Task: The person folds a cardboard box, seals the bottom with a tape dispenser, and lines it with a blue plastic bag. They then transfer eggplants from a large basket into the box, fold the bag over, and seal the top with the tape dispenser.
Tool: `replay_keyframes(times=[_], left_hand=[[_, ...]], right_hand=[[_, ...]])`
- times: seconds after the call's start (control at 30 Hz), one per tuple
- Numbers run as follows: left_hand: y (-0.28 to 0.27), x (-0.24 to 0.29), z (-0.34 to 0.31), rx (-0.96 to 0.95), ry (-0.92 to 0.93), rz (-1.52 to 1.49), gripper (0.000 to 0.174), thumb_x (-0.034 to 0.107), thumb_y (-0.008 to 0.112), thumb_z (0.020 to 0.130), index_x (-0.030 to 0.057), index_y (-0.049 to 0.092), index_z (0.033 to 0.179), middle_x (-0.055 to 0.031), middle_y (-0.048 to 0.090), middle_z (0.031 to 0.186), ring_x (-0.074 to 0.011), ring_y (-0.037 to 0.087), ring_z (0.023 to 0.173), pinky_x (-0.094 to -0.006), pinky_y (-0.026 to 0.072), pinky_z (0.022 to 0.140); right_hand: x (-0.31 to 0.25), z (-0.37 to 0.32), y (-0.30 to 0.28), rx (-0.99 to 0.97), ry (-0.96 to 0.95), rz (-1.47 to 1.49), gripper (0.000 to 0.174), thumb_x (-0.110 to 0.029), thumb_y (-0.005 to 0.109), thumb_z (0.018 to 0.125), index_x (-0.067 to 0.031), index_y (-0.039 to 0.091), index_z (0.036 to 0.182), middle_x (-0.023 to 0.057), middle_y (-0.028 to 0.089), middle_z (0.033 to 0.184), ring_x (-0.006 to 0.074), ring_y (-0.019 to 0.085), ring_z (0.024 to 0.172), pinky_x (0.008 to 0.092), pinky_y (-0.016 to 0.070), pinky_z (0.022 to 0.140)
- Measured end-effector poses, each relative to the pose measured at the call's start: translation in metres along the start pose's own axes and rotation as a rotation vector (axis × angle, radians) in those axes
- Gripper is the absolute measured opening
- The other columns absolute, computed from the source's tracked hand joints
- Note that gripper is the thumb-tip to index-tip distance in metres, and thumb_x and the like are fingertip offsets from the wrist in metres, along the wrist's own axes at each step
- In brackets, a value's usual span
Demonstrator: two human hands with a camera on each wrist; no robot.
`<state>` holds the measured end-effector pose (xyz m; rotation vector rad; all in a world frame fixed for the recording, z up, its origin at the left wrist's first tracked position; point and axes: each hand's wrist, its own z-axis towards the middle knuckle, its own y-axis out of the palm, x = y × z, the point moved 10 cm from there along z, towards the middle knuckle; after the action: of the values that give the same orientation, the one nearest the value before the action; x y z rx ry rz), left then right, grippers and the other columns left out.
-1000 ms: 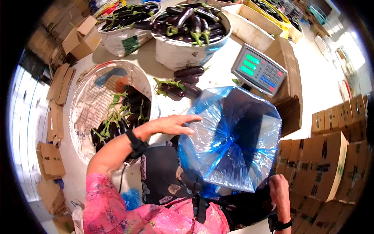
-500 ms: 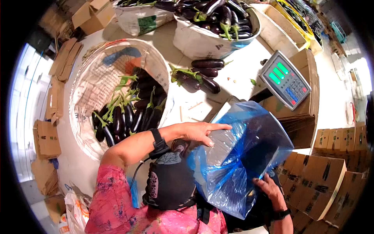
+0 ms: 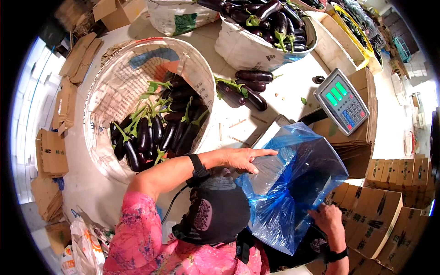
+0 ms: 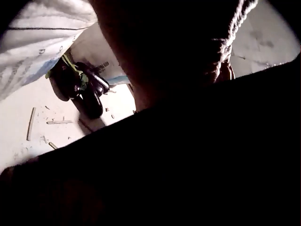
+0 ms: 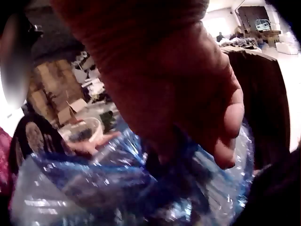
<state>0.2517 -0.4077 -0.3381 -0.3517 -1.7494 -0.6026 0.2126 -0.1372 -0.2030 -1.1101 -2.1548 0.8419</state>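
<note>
A translucent blue plastic bag (image 3: 279,197) stands spread wide in front of the person, gathered creases meeting at its middle. At its left edge is the left hand (image 3: 240,159), index finger extended straight across the film and thumb apart below. The right hand (image 3: 329,218) pinches the bag's right rim; in the right wrist view the curled fingers (image 5: 225,150) bear on the crumpled film. Several eggplants (image 3: 247,87) lie loose on the table beyond the left hand, and they show in the left wrist view too, where that hand is mostly dark.
A large woven sack (image 3: 105,101) holding several eggplants stands left of the arm. Another full sack (image 3: 243,48) is at the back. The digital scale display (image 3: 343,101) stands behind the bag, beside flattened cardboard (image 3: 366,151). Stacked cartons (image 3: 371,215) fill the right side.
The right hand has come up from beside the bag to its right rim and now pinches it. The bag's opening has tilted toward the right. The left hand stays at the left edge.
</note>
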Motion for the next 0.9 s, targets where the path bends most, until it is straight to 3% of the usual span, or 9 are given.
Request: replay_keyframes(times=[0.17, 0.23, 0.3, 0.37, 0.47, 0.5, 0.6, 0.7, 0.9], left_hand=[[0.000, 0.004, 0.009, -0.016, -0.043, 0.068, 0.093, 0.014, 0.065, 0.072, 0.0191, 0.025, 0.156, -0.0073, 0.041, 0.151, -0.0151, 0.050, 0.098, -0.0300, 0.0449, 0.089], [0.000, 0.008, 0.010, -0.014, -0.015, 0.077, 0.093, 0.013, 0.065, 0.072, 0.0205, 0.025, 0.156, -0.0075, 0.043, 0.148, -0.0139, 0.049, 0.086, -0.0298, 0.0460, 0.083], [-0.001, 0.015, 0.009, -0.004, 0.007, 0.087, 0.089, 0.013, 0.064, 0.075, 0.0211, 0.027, 0.155, -0.0076, 0.048, 0.143, -0.0130, 0.048, 0.080, -0.0295, 0.0462, 0.081], [-0.003, 0.019, 0.005, 0.011, -0.020, 0.094, 0.083, 0.014, 0.063, 0.079, 0.0211, 0.031, 0.154, -0.0075, 0.056, 0.134, -0.0125, 0.049, 0.079, -0.0292, 0.0459, 0.082], [-0.023, 0.020, -0.006, 0.052, -0.184, 0.134, 0.065, 0.015, 0.060, 0.086, 0.0178, 0.042, 0.149, -0.0053, 0.065, 0.112, -0.0118, 0.052, 0.077, -0.0289, 0.0482, 0.080], [-0.042, 0.016, -0.008, 0.237, -0.129, 0.009, 0.048, 0.014, 0.059, 0.091, 0.0102, 0.053, 0.139, -0.0006, 0.062, 0.081, -0.0098, 0.056, 0.068, -0.0247, 0.0498, 0.066], [-0.086, 0.000, -0.024, 0.667, -0.101, 0.008, 0.035, 0.016, 0.060, 0.091, 0.0019, 0.062, 0.123, -0.0038, 0.067, 0.085, -0.0102, 0.063, 0.075, -0.0250, 0.0521, 0.070], [-0.084, -0.025, -0.023, 0.719, -0.122, -0.159, 0.030, 0.017, 0.060, 0.092, 0.0006, 0.064, 0.116, -0.0053, 0.069, 0.086, -0.0131, 0.065, 0.076, -0.0265, 0.0534, 0.070], [-0.057, -0.008, -0.006, 0.454, -0.047, -0.302, 0.066, 0.042, 0.061, 0.096, -0.0034, 0.041, 0.140, -0.0135, 0.055, 0.127, -0.0189, 0.052, 0.116, -0.0336, 0.0443, 0.099]], right_hand=[[-0.071, 0.007, -0.057, 0.134, -0.302, 0.332, 0.030, -0.028, 0.075, 0.082, -0.0034, 0.065, 0.095, 0.0174, 0.066, 0.072, 0.0364, 0.067, 0.070, 0.0424, 0.0520, 0.060], [-0.099, 0.052, -0.010, 0.035, -0.411, 0.365, 0.038, -0.027, 0.078, 0.079, -0.0073, 0.062, 0.107, 0.0194, 0.066, 0.107, 0.0369, 0.066, 0.095, 0.0425, 0.0531, 0.076], [-0.126, 0.102, 0.065, -0.084, -0.479, 0.358, 0.054, -0.033, 0.071, 0.083, -0.0147, 0.053, 0.130, 0.0220, 0.063, 0.117, 0.0409, 0.062, 0.107, 0.0475, 0.0519, 0.088], [-0.155, 0.138, 0.119, -0.195, -0.494, 0.398, 0.052, -0.032, 0.070, 0.084, -0.0142, 0.054, 0.130, 0.0215, 0.063, 0.117, 0.0402, 0.062, 0.107, 0.0470, 0.0516, 0.088], [-0.188, 0.168, 0.157, -0.249, -0.497, 0.473, 0.049, -0.031, 0.068, 0.084, -0.0135, 0.055, 0.128, 0.0207, 0.063, 0.117, 0.0392, 0.062, 0.108, 0.0463, 0.0511, 0.089], [-0.186, 0.173, 0.162, -0.257, -0.491, 0.488, 0.048, -0.030, 0.068, 0.084, -0.0133, 0.055, 0.128, 0.0205, 0.063, 0.117, 0.0388, 0.062, 0.108, 0.0461, 0.0509, 0.090], [-0.153, 0.181, 0.169, -0.268, -0.446, 0.541, 0.046, -0.029, 0.066, 0.085, -0.0126, 0.056, 0.127, 0.0198, 0.063, 0.116, 0.0378, 0.061, 0.108, 0.0454, 0.0504, 0.091], [-0.119, 0.190, 0.178, -0.260, -0.398, 0.601, 0.043, -0.027, 0.065, 0.086, -0.0118, 0.058, 0.125, 0.0190, 0.064, 0.116, 0.0368, 0.061, 0.109, 0.0446, 0.0499, 0.092], [-0.140, 0.189, 0.201, -0.319, -0.447, 0.498, 0.039, -0.024, 0.062, 0.087, -0.0104, 0.060, 0.123, 0.0176, 0.064, 0.115, 0.0348, 0.061, 0.109, 0.0432, 0.0489, 0.093]])
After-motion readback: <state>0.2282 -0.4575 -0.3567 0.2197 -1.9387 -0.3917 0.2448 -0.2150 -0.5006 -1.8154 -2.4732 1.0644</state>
